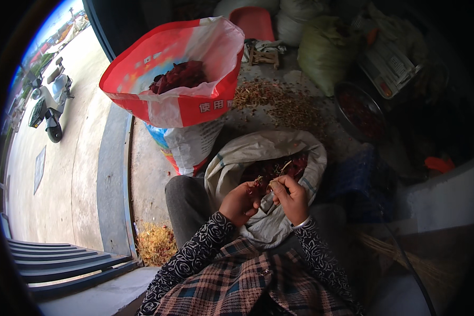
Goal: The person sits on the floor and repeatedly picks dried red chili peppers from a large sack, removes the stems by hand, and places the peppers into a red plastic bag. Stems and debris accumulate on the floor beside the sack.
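Note:
A white woven sack (266, 144) with a rolled-down rim stands between my knees. Inside it lie dark red dried pods (298, 164), which look like chillies. My left hand (239, 203) is over the sack's near side, with a few of the red pods (255, 189) held at its fingers. Close beside it, my right hand (291, 197) pinches a pale dry stem (273, 184) between thumb and forefinger. Whether that stem is joined to a pod is hidden by the fingers.
A tall red-and-white printed sack (170, 108) holds more dark red pods (179, 77). Stem scraps (276, 100) litter the floor ahead, with another heap (156, 244) by the doorway. At right are a metal basin (359, 112), a blue plastic crate (351, 185) and a green sack (324, 51).

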A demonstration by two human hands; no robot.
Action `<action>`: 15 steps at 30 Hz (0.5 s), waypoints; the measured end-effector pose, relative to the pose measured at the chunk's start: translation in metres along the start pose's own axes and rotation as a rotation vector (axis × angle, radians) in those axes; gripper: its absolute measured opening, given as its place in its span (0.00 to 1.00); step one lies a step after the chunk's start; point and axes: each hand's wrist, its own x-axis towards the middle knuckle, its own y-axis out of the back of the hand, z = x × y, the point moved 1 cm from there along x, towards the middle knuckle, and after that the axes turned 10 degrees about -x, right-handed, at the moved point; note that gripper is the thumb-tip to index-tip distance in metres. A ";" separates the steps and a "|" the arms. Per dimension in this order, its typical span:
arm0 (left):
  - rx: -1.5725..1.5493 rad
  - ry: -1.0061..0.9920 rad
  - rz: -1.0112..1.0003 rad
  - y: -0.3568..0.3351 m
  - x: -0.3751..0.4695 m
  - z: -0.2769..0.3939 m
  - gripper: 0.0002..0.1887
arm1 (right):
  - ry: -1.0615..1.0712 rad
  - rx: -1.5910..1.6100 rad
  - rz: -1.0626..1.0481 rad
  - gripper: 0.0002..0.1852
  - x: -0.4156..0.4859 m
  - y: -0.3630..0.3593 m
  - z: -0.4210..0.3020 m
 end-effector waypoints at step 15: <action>0.313 -0.145 0.076 0.001 -0.003 -0.006 0.11 | 0.289 -0.344 0.035 0.05 0.005 -0.004 -0.004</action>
